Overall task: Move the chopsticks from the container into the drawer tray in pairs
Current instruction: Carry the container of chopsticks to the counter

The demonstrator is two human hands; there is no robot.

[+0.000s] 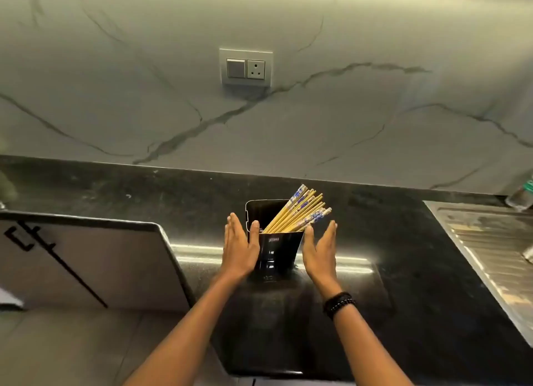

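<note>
Both forearms reach forward over the black countertop (418,270), palms turned inward to face each other on either side of the container (277,250). Left hand (240,247): fingers straight and together, pointing away from the body, thumb lying along the container's left wall; nothing grasped, hand flat. Right hand (318,250): fingers likewise straight, palm tilted slightly outward, thumb tip at the container's upper right corner; contact cannot be confirmed, and the hand is unclenched with nothing in it. Count: one black open-topped container, standing upright on the countertop between the two hands. Chopsticks (300,212): one bundle, yellow with blue-and-white patterned ends, all inside the container and leaning toward the back right; packed too closely for an exact count. One dark beaded bracelet (339,302) on the right wrist. One wall plate (245,67) on the marbled backsplash, with one switch and one socket. One steel sink drainboard (490,241) at the right; one grey panel (86,258) at the left.
</note>
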